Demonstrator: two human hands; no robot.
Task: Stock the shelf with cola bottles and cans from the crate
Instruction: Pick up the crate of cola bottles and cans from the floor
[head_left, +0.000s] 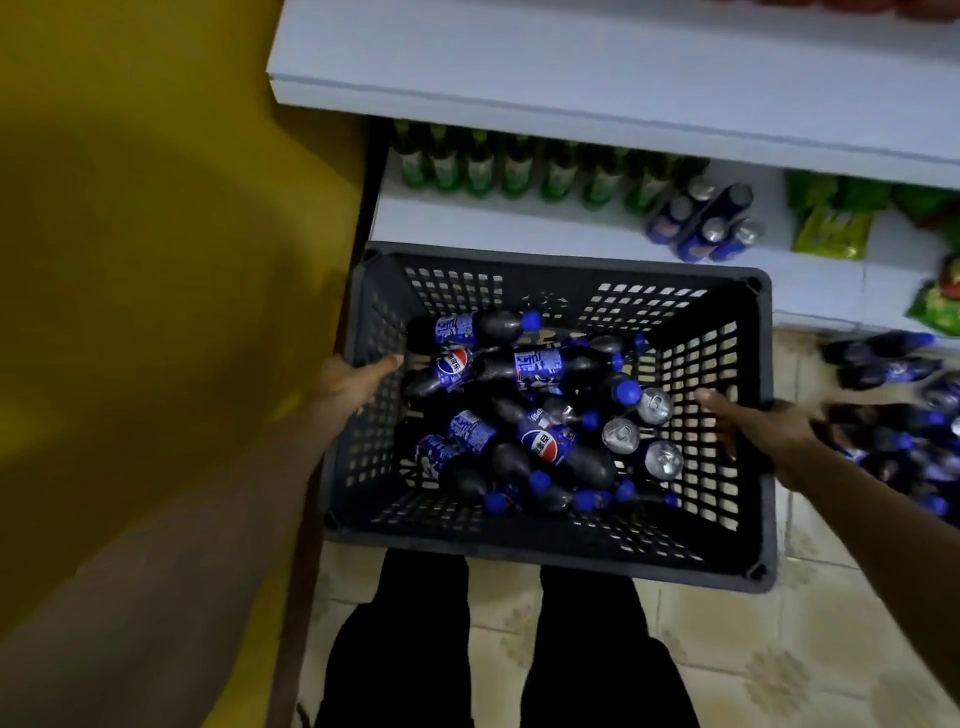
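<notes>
Biggest thing first: the shelf (519, 228) sits right behind the crate (519, 545), and its bottom board has a bare strip just past the crate's far rim. That looks like your landing zone. Green bottles (519, 166) line the back of it, and a cluster of blue shelf cans (706, 223) stands beyond the crate's far right corner.

You've got the crate by both side walls. Your left hand (353, 382) grips the left rim with the thumb hooked inside, and your right hand (763, 421) does the same on the right rim, though it's blurry. I can't tell if the crate is resting on the floor yet.

I'd say you're positioning it, so hold it level and set it down square to the shelf. The cola bottles (540, 366) are lying in a loose pile inside the crate and will roll if you tip it. Three cans (621, 435) stand upright near the crate's right wall and are the likeliest to topple. Watch the loose bottles (883, 374) on the floor right of the crate.
</notes>
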